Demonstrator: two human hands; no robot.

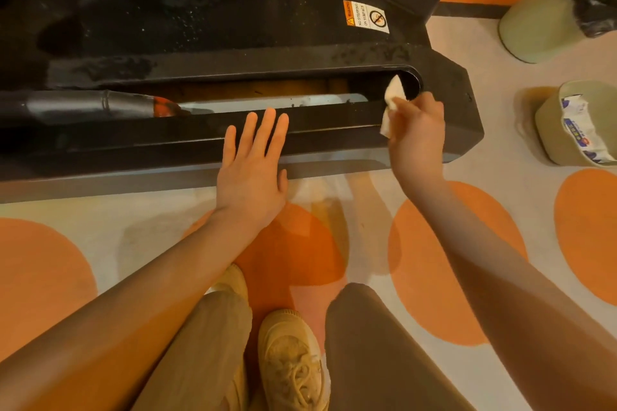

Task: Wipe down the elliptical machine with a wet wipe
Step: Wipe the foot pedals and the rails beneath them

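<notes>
Floor pale, orange circles | elliptical machine wet-streaked | left hand fingers flat on its edge | right hand pinches wet wipe at slot end

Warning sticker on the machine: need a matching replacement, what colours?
Warning sticker: white with an orange strip, head view.

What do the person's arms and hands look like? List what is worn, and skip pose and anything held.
Both forearms are bare up to the frame edge, with no sleeves in view. The left hand and right hand wear no gloves. No rings, watch or bands show on the fingers or wrists. No markings are visible on either arm.
</notes>
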